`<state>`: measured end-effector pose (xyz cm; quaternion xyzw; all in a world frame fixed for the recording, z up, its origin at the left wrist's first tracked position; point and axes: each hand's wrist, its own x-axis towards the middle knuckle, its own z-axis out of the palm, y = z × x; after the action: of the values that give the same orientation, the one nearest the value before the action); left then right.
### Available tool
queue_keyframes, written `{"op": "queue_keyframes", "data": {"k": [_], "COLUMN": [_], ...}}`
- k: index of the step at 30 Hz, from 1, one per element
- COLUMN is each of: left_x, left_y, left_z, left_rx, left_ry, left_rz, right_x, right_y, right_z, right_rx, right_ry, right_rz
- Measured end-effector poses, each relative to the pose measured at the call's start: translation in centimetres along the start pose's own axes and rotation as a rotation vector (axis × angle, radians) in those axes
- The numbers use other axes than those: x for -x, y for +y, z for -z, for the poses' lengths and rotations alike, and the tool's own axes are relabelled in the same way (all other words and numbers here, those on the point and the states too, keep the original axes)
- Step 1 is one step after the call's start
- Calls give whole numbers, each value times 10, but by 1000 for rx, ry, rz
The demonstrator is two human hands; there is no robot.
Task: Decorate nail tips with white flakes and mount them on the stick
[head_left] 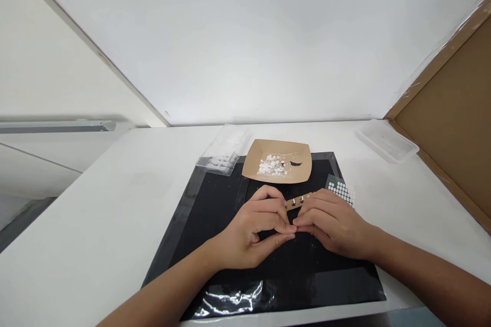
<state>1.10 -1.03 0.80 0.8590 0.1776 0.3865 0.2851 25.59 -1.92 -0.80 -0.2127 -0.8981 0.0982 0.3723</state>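
My left hand (259,227) and my right hand (332,222) meet over the black mat (215,204), fingertips pinched close together. Whatever sits between those fingertips is too small to make out. Just behind the fingers lies a narrow brown strip (295,202) with several small shiny metal pieces on it, its ends partly covered by my hands. A sheet of round white dots (341,190) pokes out beyond my right hand. Farther back, a brown paper tray (276,179) holds many small white bits and a dark curved scrap (295,164).
A clear plastic compartment box (224,150) stands at the mat's back left corner. At the back right is a shallow translucent container (387,142), beside a cardboard panel (452,107). A white wall (261,51) rises behind the white table (126,204).
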Motion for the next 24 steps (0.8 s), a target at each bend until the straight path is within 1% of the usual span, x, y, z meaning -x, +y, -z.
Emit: {"op": "queue_keyframes", "data": {"k": [3, 9, 14, 18, 24], "left_x": [-1, -1, 1, 2, 2], "left_y": [2, 3, 2, 2, 3], "left_z": [0, -2, -3, -4, -4], "left_rx": [10, 130, 189, 174, 115], "left_ry": [-6, -23, -28, -27, -27], "left_rz": [19, 96, 130, 150, 177], "right_x": [-2, 0, -1, -4, -4], "right_y": [1, 1, 0, 0, 1], "right_z": [2, 2, 8, 13, 14], "right_rx": [62, 55, 61, 88, 105], "right_ry": [-8, -15, -30, -14, 6], "right_rz": [39, 80, 109, 138, 153]}}
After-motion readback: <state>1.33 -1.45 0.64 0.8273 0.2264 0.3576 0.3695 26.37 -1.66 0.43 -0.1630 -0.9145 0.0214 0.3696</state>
